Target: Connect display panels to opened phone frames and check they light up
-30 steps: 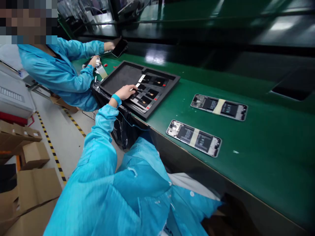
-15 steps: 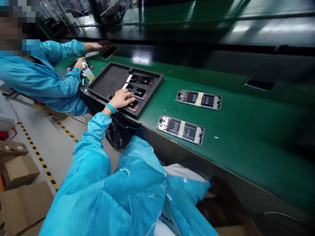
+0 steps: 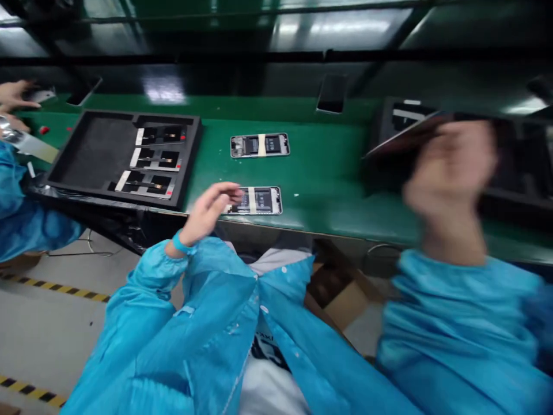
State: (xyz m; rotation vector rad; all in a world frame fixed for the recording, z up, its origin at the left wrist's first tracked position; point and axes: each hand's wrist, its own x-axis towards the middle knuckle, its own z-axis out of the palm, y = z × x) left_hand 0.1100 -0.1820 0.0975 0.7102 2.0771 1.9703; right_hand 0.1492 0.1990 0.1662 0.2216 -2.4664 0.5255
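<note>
My left hand (image 3: pixel 209 213) hovers at the left end of the nearer opened phone (image 3: pixel 263 200), fingers loosely apart and holding nothing. It hides part of that phone. A strip of pale tape crosses the battery. Beyond it, a second opened phone (image 3: pixel 276 145) lies taped the same way. On the right, my right hand (image 3: pixel 453 167), smeared by motion, grips a thin dark phone screen (image 3: pixel 404 136) tilted above a black foam tray (image 3: pixel 371 167). To the left, another foam tray (image 3: pixel 188 167) holds three phone screens (image 3: pixel 147 184) with flex cables and red tabs.
A dark phone or screen (image 3: pixel 332 95) leans near the back of the green bench (image 3: pixel 319 173). At far left, a co-worker's hand (image 3: pixel 15 95) handles a phone, with a roll of tape (image 3: pixel 38 148) nearby. A cardboard box (image 3: pixel 345 302) sits under the bench.
The view has swung right. My left hand has left the screens in the left tray and come to the nearer phone. My right hand has come into view with a phone screen.
</note>
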